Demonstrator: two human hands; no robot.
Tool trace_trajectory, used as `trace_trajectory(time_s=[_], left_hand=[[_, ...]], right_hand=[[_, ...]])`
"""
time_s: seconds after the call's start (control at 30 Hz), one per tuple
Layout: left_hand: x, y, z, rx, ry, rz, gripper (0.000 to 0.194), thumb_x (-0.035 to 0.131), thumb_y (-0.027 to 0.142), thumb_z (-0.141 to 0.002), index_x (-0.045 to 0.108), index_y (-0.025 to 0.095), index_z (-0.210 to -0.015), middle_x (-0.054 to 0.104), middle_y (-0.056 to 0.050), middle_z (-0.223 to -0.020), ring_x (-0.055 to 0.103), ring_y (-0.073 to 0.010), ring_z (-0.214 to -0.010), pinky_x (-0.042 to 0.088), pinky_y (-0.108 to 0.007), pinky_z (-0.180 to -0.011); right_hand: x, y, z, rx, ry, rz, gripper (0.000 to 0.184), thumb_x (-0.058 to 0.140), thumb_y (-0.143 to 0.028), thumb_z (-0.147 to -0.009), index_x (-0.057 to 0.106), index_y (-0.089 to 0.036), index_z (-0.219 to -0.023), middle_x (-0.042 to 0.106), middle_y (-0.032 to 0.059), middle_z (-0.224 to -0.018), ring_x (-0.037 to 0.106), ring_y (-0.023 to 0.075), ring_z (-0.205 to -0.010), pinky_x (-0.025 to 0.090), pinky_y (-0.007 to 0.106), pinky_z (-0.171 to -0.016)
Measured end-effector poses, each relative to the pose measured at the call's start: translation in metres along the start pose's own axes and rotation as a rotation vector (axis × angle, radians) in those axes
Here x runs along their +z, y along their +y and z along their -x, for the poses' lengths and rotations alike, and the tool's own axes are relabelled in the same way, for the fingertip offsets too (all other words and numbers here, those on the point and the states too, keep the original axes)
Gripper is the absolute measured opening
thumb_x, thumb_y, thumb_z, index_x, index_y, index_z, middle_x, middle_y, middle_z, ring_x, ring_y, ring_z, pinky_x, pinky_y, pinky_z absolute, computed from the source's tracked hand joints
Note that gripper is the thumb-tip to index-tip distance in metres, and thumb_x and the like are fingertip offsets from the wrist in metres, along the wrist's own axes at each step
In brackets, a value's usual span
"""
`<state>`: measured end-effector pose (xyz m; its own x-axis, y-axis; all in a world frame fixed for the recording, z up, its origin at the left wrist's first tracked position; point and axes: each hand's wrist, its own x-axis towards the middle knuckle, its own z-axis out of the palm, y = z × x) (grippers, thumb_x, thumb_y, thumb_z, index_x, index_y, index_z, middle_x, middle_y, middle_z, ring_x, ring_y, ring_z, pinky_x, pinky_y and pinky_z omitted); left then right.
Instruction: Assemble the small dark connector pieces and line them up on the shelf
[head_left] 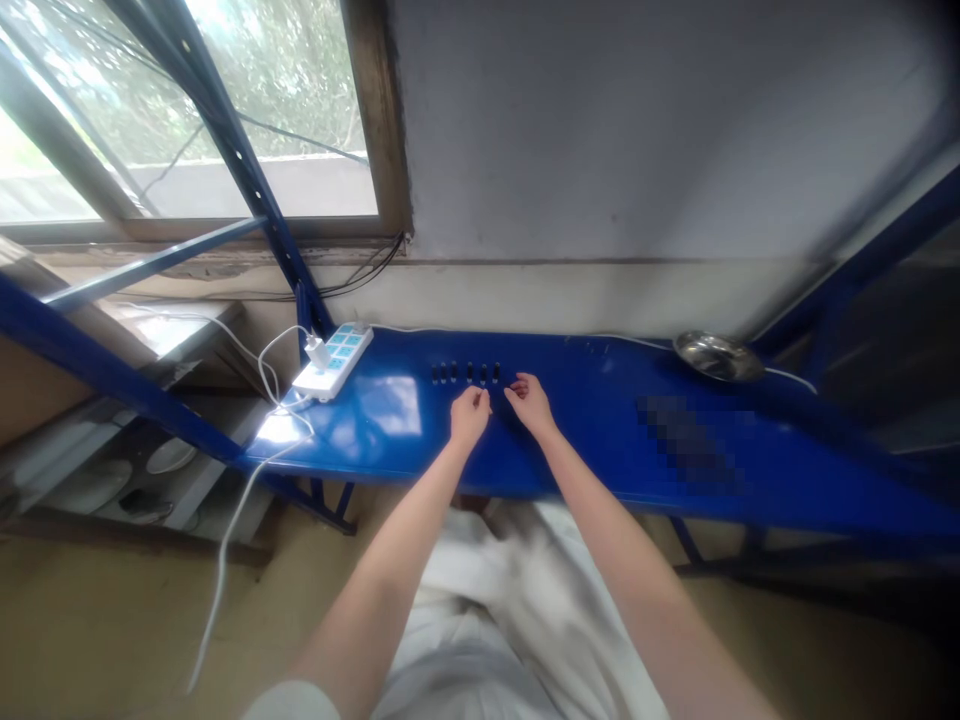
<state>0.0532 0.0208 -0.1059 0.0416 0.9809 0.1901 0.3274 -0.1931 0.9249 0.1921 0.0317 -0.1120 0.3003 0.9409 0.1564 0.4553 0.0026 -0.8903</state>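
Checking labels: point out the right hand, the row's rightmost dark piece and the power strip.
Right hand (532,403): head view, middle of the hand.
Rightmost dark piece (496,373): head view, its middle.
Power strip (340,359): head view, socket face.

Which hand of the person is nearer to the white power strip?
Left. The left hand is to the right of the white power strip; the right hand is farther right.

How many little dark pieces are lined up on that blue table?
6 visible: the small dark pieces form a row on the blue table, three in the row's left half, three in its right, near the left hand, which may hide more.
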Motion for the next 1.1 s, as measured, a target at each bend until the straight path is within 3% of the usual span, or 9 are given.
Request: trace_trajectory(time_s=[0.2,0.53,0.73,1.1], left_hand=[[0.0,0.0,0.001,-0.015,0.003,-0.008,0.025,0.041,0.031,-0.083,0.054,0.017,-0.067,0.058,0.0,-0.06,0.053,-0.0104,-0.055,0.042,-0.023,-0.059],[-0.001,-0.002,0.001,0.023,0.009,-0.03,0.026,0.041,0.031,-0.083,0.055,0.017,-0.067,0.058,0.0,-0.061,0.054,-0.0108,-0.056,0.042,-0.023,-0.059],[-0.001,-0.003,0.001,0.026,0.015,-0.043,0.025,0.041,0.03,-0.083,0.056,0.017,-0.067,0.058,0.0,-0.06,0.054,-0.0103,-0.056,0.042,-0.023,-0.06],[-0.001,-0.002,0.001,0.022,0.031,-0.013,0.025,0.042,0.03,-0.082,0.054,0.017,-0.064,0.058,0.0,-0.059,0.053,-0.0099,-0.055,0.042,-0.023,-0.06]], right_hand=[[-0.013,0.004,0.019,0.012,0.069,-0.143,0.024,0.051,-0.031,-0.077,0.059,-0.016,-0.094,0.064,0.007,-0.089,0.06,0.0169,-0.081,0.048,0.033,-0.078],[-0.012,0.008,0.02,-0.032,0.046,-0.134,0.027,0.048,-0.038,-0.079,0.061,-0.016,-0.089,0.065,0.0061,-0.08,0.06,0.0163,-0.075,0.047,0.031,-0.072],[-0.013,0.007,0.021,-0.039,0.054,-0.128,0.023,0.049,-0.033,-0.078,0.061,-0.016,-0.087,0.064,0.0044,-0.078,0.059,0.0151,-0.073,0.046,0.029,-0.072],[0.002,0.002,0.012,-0.174,-0.02,0.235,0.02,0.048,-0.024,-0.077,0.061,-0.016,-0.089,0.063,0.0066,-0.092,0.058,0.017,-0.082,0.044,0.031,-0.078]])
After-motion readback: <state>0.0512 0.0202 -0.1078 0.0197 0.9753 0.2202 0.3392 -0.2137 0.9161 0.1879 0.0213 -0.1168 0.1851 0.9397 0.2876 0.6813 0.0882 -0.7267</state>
